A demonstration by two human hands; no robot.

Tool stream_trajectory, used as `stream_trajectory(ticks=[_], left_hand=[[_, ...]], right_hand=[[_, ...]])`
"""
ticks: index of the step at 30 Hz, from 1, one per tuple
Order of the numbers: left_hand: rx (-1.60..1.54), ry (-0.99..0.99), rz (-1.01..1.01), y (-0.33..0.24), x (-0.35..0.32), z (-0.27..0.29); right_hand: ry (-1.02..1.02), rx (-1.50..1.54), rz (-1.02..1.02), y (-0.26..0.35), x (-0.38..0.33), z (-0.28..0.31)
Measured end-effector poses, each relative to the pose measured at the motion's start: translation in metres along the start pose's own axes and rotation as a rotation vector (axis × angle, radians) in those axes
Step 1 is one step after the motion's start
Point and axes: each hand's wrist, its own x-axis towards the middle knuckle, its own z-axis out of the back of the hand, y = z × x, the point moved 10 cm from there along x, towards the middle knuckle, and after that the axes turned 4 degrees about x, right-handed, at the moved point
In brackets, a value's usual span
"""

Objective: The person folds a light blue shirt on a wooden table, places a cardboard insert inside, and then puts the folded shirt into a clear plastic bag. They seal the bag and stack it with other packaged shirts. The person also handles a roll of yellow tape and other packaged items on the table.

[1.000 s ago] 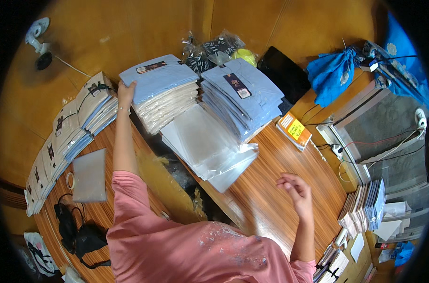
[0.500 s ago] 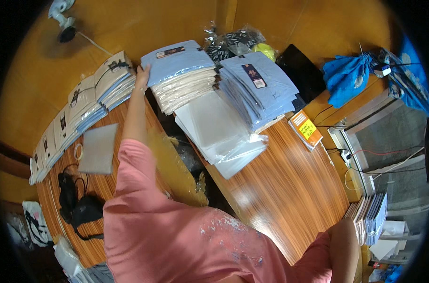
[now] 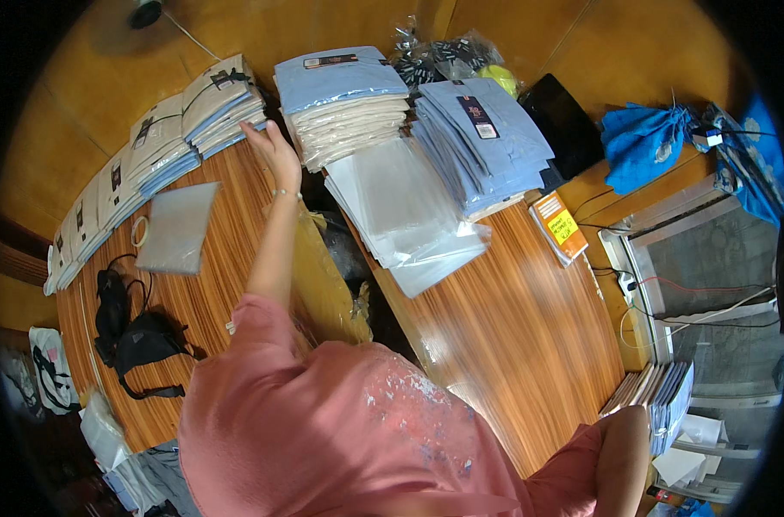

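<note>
My left hand (image 3: 278, 159) is stretched out over the gap between the two tables, fingers spread and thumb apart, holding nothing. Just beyond it on the right rises a tall stack of folded garments in clear wrap (image 3: 349, 121), light blue on top and cream below. To its left is the end of a row of bagged garments (image 3: 224, 103), cream and blue with dark tags. Clear plastic bags (image 3: 392, 198) lie in front of the tall stack. Beside them sits a pile of blue packed shirts (image 3: 487, 138). My right arm is bent at the lower right; its hand is out of view.
An orange book (image 3: 557, 226) lies by the right table's edge. The left table bears a translucent sheet (image 3: 178, 228), a tape ring (image 3: 140, 230) and a black strapped item (image 3: 146, 340). More folded garments (image 3: 663, 396) stand at the right. A blue cloth bundle (image 3: 642, 142) hangs beyond.
My left hand has come away from the left side of the tall stack and its fingers have spread. The whole view has shifted slightly; the stacks stay in place.
</note>
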Motion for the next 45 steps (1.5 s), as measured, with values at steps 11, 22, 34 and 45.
stream_trajectory(ticks=[11,22,34,45], left_hand=[[-0.160,0.390,0.144,-0.038,-0.136,-0.057],[-0.513,1.245,0.147,-0.128,-0.283,-0.122],[-0.539,1.343,0.135,-0.165,-0.280,-0.177],[-0.505,1.285,-0.063,-0.210,-0.224,-0.244]], right_hand=[[-0.079,0.040,-0.057,0.014,-0.026,0.027],[-1.043,0.386,-2.152,0.049,-0.512,-0.200],[-0.188,0.043,-2.462,0.101,-0.528,-0.304],[-0.019,-0.277,-2.255,0.016,-0.526,-0.321]])
